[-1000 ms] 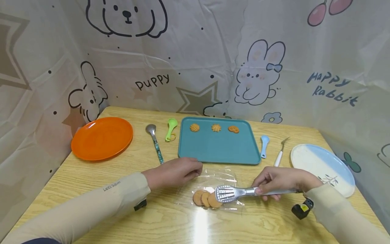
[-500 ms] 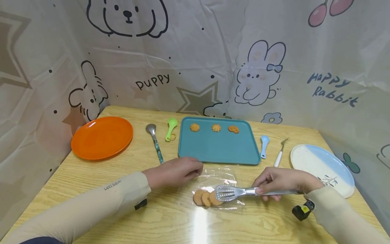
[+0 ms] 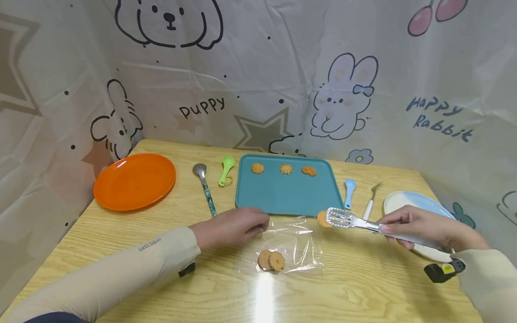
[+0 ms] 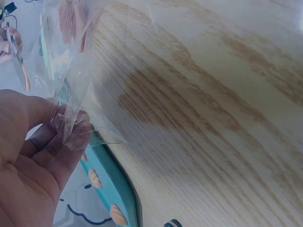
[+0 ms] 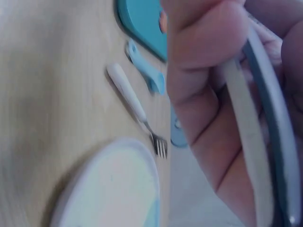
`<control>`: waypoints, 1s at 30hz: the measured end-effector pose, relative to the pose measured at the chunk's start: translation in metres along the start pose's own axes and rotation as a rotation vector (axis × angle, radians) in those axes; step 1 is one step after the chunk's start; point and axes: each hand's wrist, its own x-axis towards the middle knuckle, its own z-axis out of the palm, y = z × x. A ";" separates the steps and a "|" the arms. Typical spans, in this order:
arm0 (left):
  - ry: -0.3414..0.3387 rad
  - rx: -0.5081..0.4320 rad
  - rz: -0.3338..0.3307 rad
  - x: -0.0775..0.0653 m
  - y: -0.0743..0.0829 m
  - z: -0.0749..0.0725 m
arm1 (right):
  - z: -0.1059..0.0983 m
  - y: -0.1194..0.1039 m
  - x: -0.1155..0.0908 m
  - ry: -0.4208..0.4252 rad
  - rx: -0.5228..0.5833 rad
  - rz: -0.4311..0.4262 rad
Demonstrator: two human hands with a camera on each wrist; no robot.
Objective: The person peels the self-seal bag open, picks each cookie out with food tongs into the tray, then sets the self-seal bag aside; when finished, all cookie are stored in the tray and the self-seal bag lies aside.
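My left hand (image 3: 234,228) pinches the edge of a clear plastic bag (image 3: 300,244); in the left wrist view its thumb and fingers grip the crinkled film (image 4: 71,123). Two round cookies (image 3: 277,261) lie overlapping in the bag, low on its left side. With my right hand (image 3: 432,229) I hold metal tongs (image 3: 365,223) level, their slotted heads pointing left. A round cookie (image 3: 321,219) sticks out of the tongs' tip, just off the near right corner of the teal tray (image 3: 282,197). The right wrist view shows the fingers wrapped around both tong arms (image 5: 251,127).
Three shaped cookies (image 3: 286,169) sit along the tray's far side. To the left are an orange plate (image 3: 135,181), a metal spoon (image 3: 208,195) and a green spoon (image 3: 227,168). A blue spoon (image 3: 349,193), a white-handled fork (image 3: 368,209) and a blue-white plate (image 5: 118,184) are at right.
The tongs have lifted one of the round cookies from the bag and carried it up and right toward the tray's corner. My left hand has stayed in place.
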 end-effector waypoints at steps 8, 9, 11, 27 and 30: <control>0.014 0.004 0.038 0.003 -0.002 0.003 | 0.002 -0.014 0.033 0.287 -0.164 0.109; 0.016 0.006 0.040 0.003 -0.002 0.003 | 0.006 -0.018 0.042 0.317 -0.186 0.103; 0.014 0.001 0.039 0.004 -0.001 0.003 | 0.013 -0.025 0.063 0.375 -0.245 0.082; -0.002 -0.005 0.002 0.005 0.000 0.003 | 0.066 -0.064 0.171 0.674 -1.115 -0.135; -0.004 -0.006 -0.001 0.004 0.000 0.002 | 0.071 -0.066 0.175 0.698 -1.235 -0.160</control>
